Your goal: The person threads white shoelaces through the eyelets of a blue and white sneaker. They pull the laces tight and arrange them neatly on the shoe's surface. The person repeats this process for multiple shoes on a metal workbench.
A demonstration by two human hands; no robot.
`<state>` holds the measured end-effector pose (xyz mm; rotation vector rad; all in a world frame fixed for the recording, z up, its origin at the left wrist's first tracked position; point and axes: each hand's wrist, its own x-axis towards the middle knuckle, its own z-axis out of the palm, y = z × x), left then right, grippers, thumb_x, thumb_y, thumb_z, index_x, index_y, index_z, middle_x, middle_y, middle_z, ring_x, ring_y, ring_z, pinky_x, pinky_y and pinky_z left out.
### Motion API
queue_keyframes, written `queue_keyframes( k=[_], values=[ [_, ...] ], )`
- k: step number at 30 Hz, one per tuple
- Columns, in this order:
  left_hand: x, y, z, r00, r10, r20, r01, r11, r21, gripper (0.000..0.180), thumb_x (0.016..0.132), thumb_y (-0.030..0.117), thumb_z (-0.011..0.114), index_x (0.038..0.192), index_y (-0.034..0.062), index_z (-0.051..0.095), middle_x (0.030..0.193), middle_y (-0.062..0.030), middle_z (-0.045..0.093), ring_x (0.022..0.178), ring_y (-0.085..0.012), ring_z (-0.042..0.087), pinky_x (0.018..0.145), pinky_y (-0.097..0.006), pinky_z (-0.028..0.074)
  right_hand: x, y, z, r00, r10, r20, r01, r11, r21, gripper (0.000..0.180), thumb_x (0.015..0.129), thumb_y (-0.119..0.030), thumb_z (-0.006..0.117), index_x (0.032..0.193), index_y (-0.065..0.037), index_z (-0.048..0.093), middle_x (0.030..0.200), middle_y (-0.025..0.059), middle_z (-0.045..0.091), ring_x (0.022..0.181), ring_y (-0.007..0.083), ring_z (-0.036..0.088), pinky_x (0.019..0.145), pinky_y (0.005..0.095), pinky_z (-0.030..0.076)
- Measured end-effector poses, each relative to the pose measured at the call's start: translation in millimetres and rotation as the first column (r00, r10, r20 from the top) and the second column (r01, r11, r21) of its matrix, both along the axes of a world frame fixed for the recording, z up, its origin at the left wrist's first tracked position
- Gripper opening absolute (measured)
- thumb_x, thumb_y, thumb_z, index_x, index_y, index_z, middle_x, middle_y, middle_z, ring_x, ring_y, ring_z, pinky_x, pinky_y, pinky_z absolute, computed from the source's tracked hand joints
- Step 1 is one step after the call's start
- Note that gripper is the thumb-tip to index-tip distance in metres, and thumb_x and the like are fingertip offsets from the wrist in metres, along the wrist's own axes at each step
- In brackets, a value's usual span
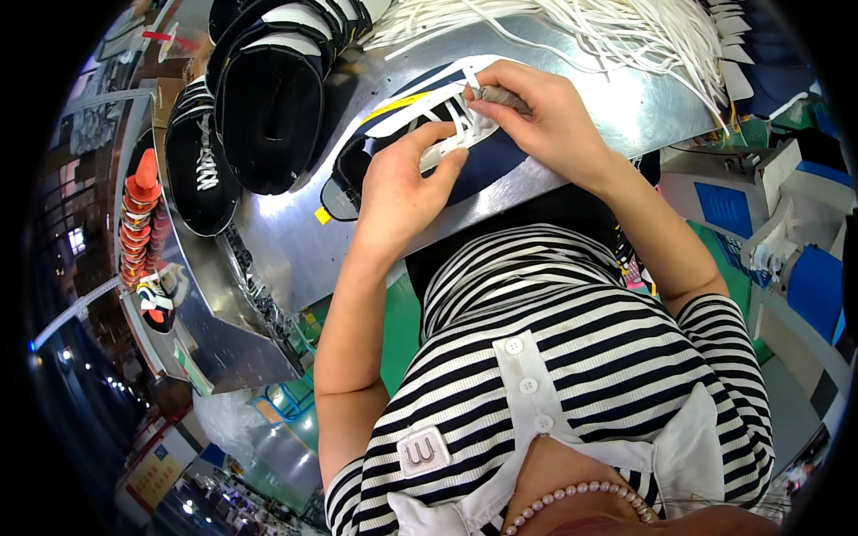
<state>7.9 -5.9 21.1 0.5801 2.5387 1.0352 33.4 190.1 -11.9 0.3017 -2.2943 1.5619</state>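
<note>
A flat navy, white and black shoe upper (487, 170) lies on the metal tabletop in front of me, with white lace (458, 116) crossing its eyelet rows. My left hand (402, 183) is closed on the upper, thumb and index finger pinching its white eyelet edge. Across the eyelets, my right hand (550, 116) is closed around a small tool with a grey wrapped handle (505, 97). Its narrow tip meets the lace and the white edge near my thumb. The fingers hide part of the lacing, and the tool's exact tip is too small to make out.
Stacked black uppers (271, 116) stand at the left, beside a laced black one (202, 165). A heap of white laces (581, 36) covers the far side of the metal table (295, 241). Orange and white shoe pieces (143, 214) are piled farther left. Grey-and-blue equipment (724, 205) stands right.
</note>
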Motion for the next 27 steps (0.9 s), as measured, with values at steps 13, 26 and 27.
queue_keyframes(
  k=[13, 26, 27],
  values=[
    [2, 17, -3, 0.980, 0.052, -0.194, -0.082, 0.985, -0.154, 0.028, 0.080, 0.035, 0.073, 0.091, 0.0095, 0.070, 0.084, -0.0127, 0.070, 0.077, -0.0314, 0.067, 0.069, -0.040, 0.051, 15, -6, -6, 0.985, -0.101, 0.142, 0.116, 0.988, -0.105, 0.019, 0.090, -0.014, 0.065, 0.104, -0.003, 0.058, 0.088, 0.0116, 0.068, 0.074, 0.0243, 0.069, 0.064, 0.0326, 0.052],
    [7, 16, -9, 0.927, -0.003, -0.375, -0.012, 0.999, -0.036, 0.025, 0.077, 0.023, 0.078, 0.085, 0.0012, 0.068, 0.077, -0.0111, 0.068, 0.064, -0.0241, 0.064, 0.063, -0.031, 0.049, 52, 3, -1, 0.904, 0.018, 0.427, 0.026, 0.995, -0.097, 0.016, 0.093, -0.014, 0.060, 0.098, 0.001, 0.056, 0.073, 0.0104, 0.068, 0.062, 0.0210, 0.065, 0.058, 0.0298, 0.049],
    [8, 16, -10, 0.928, -0.016, -0.372, 0.012, 1.000, -0.011, 0.024, 0.077, 0.021, 0.078, 0.085, 0.0010, 0.068, 0.077, -0.0111, 0.068, 0.064, -0.0239, 0.064, 0.063, -0.031, 0.049, 52, 3, -3, 0.905, 0.015, 0.425, 0.023, 0.996, -0.083, 0.016, 0.093, -0.014, 0.061, 0.098, 0.001, 0.056, 0.072, 0.0099, 0.068, 0.060, 0.0203, 0.064, 0.057, 0.0296, 0.048]
  ],
)
